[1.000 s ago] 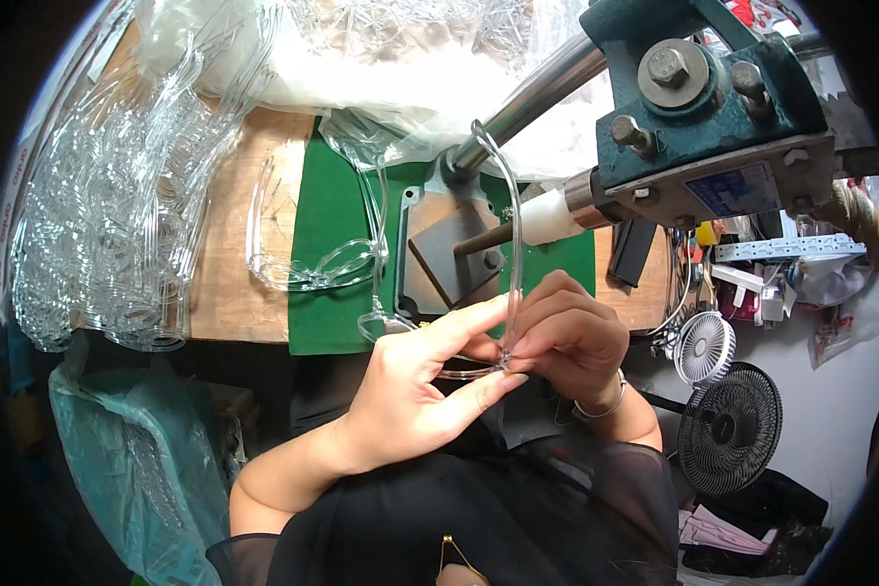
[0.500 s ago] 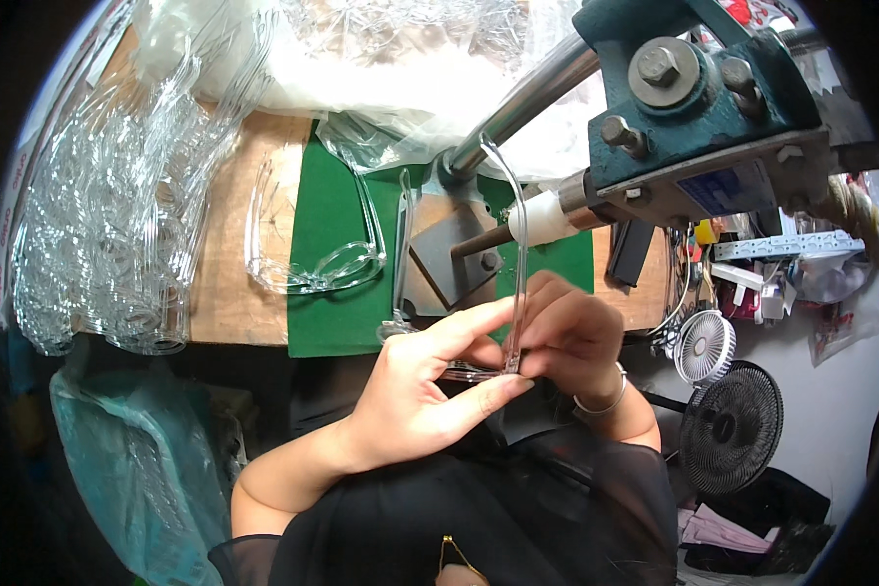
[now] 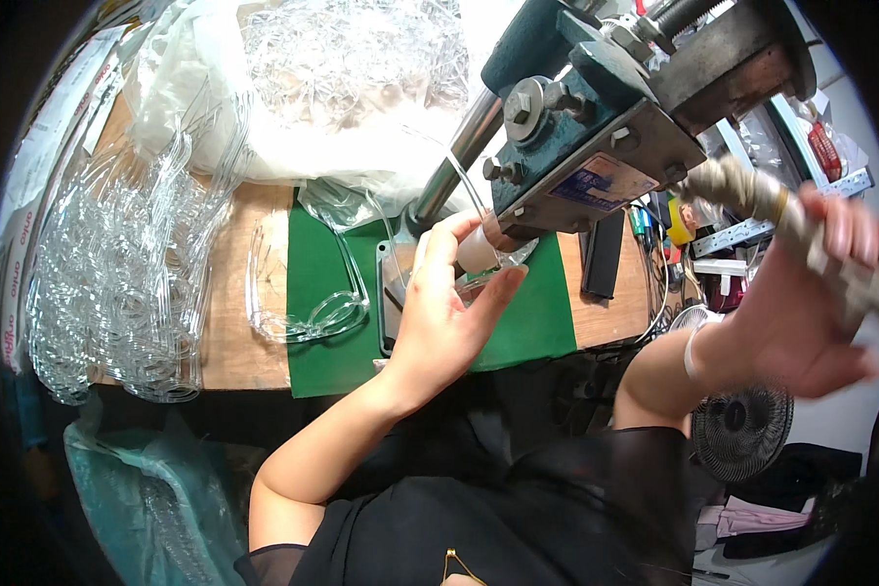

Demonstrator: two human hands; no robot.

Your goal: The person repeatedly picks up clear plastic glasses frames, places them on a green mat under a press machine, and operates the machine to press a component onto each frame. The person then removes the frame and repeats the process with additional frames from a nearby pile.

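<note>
My left hand (image 3: 451,313) pinches a clear plastic eyeglass frame (image 3: 476,284) under the white collar (image 3: 476,251) of a green bench press (image 3: 547,166). One of the frame's temples rises beside the press head, and my fingers cover much of the front. Out to the right, my right hand (image 3: 809,293) is wrapped around the press's cloth-bound lever (image 3: 744,188), smeared by motion. A second clear eyeglass frame (image 3: 327,313) rests on the green mat (image 3: 430,366) to the left of the press.
Piles of clear frames (image 3: 117,283) cover the table's left side, and more lie in a plastic bag (image 3: 352,68) at the back. A black oblong object (image 3: 604,256) lies right of the mat. Cables, a black fan (image 3: 742,430) and a teal plastic bag (image 3: 156,488) are around the table.
My left hand has carried the eyeglass frame forward under the press head. My right hand has left the frame and moved right to the lever. The whole view has shifted.
</note>
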